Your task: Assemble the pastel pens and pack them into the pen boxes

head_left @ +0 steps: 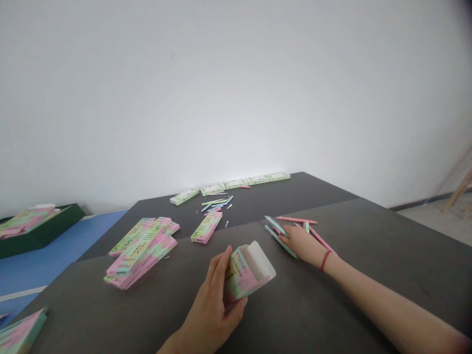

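Observation:
My left hand [212,300] grips a pink and green cardboard box [241,278] at the lower middle, its white flap standing open toward the right. Right of it, my right hand [300,241], with a red band on the wrist, reaches down to the dark table [332,285], its fingers closed on a pale blue-green pen [276,224]. A similar pen [280,242] lies just below those fingers. Pink pens [297,220] lie beside and partly behind the hand.
Several pink and green boxes [142,250] are piled at the left, and one box [207,227] lies mid-table. Small pens and caps [217,202] are scattered behind it. Green-white boxes [236,183] line the back edge. A green bin [44,231] holds more cartons at far left.

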### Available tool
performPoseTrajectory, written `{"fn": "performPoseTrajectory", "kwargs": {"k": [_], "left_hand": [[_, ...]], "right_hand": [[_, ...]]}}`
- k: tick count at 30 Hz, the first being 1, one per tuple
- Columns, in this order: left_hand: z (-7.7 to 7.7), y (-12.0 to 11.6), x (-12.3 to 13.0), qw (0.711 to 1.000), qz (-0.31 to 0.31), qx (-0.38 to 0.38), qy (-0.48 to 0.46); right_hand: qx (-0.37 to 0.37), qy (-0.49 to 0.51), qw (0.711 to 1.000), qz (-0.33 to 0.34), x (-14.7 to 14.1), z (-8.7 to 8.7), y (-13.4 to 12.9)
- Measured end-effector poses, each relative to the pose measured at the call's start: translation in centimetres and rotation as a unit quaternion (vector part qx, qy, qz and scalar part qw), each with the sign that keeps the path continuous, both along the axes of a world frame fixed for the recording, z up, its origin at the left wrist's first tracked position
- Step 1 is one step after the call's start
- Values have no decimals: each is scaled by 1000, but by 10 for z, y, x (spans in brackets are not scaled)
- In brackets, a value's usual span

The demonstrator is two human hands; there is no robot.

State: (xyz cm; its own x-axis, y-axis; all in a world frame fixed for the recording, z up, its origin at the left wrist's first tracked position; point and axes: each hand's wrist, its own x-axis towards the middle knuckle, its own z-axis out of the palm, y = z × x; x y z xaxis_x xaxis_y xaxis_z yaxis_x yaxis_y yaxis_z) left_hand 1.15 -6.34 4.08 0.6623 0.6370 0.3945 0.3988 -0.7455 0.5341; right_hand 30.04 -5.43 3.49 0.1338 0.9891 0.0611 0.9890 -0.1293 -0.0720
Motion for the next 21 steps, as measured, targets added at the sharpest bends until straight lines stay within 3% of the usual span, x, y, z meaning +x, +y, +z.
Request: {"fn": "performPoseTrajectory", "kwargs": {"k": [6, 10, 12, 17, 21], "left_hand": [[-17, 2, -10, 985, -111, 108, -81], [-24, 7, -17, 971, -152, 159, -93], [-21, 9, -20, 975, -131, 140, -113], [-11, 22, -20, 972, 17, -10, -234], [-16, 29, -14, 964, 41, -76, -251]], "right_hand": [[-26, -1, 997, -72, -32, -3, 12], [-26, 15, 994, -105, -45, -2, 12], [-11, 38, 993, -108, -47, -1, 11], [70, 139, 985, -80, -42, 7, 7], [125, 283, 950, -33, -38, 17, 5]]}}
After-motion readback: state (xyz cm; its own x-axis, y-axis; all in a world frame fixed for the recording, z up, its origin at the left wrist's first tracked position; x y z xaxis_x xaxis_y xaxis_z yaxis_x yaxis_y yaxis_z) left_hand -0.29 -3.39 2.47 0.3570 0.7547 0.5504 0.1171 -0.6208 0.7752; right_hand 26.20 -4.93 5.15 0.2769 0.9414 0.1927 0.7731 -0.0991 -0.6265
